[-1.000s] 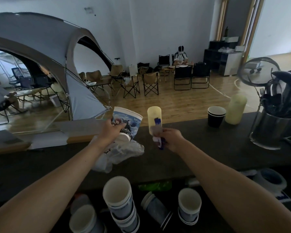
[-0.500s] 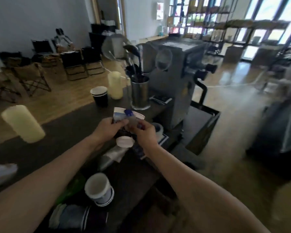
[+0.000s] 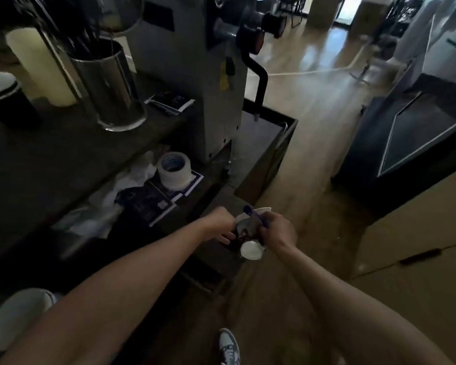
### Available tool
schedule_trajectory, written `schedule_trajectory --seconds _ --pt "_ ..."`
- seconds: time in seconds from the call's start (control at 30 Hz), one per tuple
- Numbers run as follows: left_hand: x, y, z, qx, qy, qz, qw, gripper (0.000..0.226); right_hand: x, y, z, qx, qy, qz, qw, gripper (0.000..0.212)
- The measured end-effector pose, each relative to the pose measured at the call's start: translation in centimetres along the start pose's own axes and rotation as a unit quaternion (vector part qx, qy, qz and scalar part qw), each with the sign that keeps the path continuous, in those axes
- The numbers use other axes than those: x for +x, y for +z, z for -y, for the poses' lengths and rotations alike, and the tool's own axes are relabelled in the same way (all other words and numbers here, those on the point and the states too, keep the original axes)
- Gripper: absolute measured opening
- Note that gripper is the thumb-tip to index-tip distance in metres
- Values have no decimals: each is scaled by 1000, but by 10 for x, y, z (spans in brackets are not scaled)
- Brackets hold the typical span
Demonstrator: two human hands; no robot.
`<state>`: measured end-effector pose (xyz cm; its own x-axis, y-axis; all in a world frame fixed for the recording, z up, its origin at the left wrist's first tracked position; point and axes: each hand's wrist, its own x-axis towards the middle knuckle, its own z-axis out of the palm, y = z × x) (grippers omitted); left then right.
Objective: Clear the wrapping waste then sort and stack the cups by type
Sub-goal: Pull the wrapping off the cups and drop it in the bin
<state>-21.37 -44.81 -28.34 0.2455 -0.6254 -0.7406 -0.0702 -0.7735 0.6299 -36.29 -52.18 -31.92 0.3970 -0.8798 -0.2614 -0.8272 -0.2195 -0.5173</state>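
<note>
A printed paper cup (image 3: 244, 229), its white base (image 3: 251, 250) turned toward me, hangs between both hands past the counter's end, over the floor. My left hand (image 3: 219, 225) grips its left side with curled fingers. My right hand (image 3: 277, 231) grips a small blue-handled tool (image 3: 253, 214) against the cup's right side. Crumpled clear plastic wrapping (image 3: 132, 177) lies on the lower shelf. A white cup (image 3: 16, 317) shows at the bottom left, partly behind my left arm. Black cups (image 3: 3, 98) and a cream cup stack (image 3: 41, 67) stand on the counter.
A steel utensil holder (image 3: 112, 85) and a grey machine (image 3: 195, 75) stand on the dark counter (image 3: 50, 154). A tape roll (image 3: 173, 171) sits on printed sheets on the lower shelf. A dark open bin (image 3: 270, 143) stands beside the machine. A shoe (image 3: 229, 346) is on the wooden floor.
The view has swung right and down. Both hands came together on the printed cup and moved from above the counter to past its end, over the floor.
</note>
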Motion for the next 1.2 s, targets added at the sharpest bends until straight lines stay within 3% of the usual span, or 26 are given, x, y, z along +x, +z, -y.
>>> schedule_trajectory --seconds 0.17,0.23,0.37,0.47,0.57,0.73,0.87,0.97,1.03,1.2 --pt "45 4 28 24 27 -49 998 30 36 51 -3 -161 -126 65 977 37" --pt "59 2 36 18 39 -70 997 27 48 65 1 -194 -140 92 967 32" --pt "76 -1 51 18 24 -72 997 48 70 78 19 -291 -176 156 927 26" --pt "89 3 67 26 14 -88 996 43 80 79 24 -344 -188 218 894 23" --pt "97 7 79 11 21 -97 995 39 88 79 25 -349 -194 250 882 14" --pt "103 7 83 -24 18 -116 993 40 92 82 28 -357 -188 256 878 5" --pt "95 6 87 -58 38 -143 987 41 92 88 25 -382 -170 227 880 16" --pt "77 1 90 -83 47 -177 980 22 90 93 26 -407 -155 223 872 21" --pt "64 -4 99 -20 67 -212 975 6 88 95 27 -428 -143 230 862 21" --pt "45 -12 145 267 120 -201 935 16 89 97 25 -416 -91 292 856 19"
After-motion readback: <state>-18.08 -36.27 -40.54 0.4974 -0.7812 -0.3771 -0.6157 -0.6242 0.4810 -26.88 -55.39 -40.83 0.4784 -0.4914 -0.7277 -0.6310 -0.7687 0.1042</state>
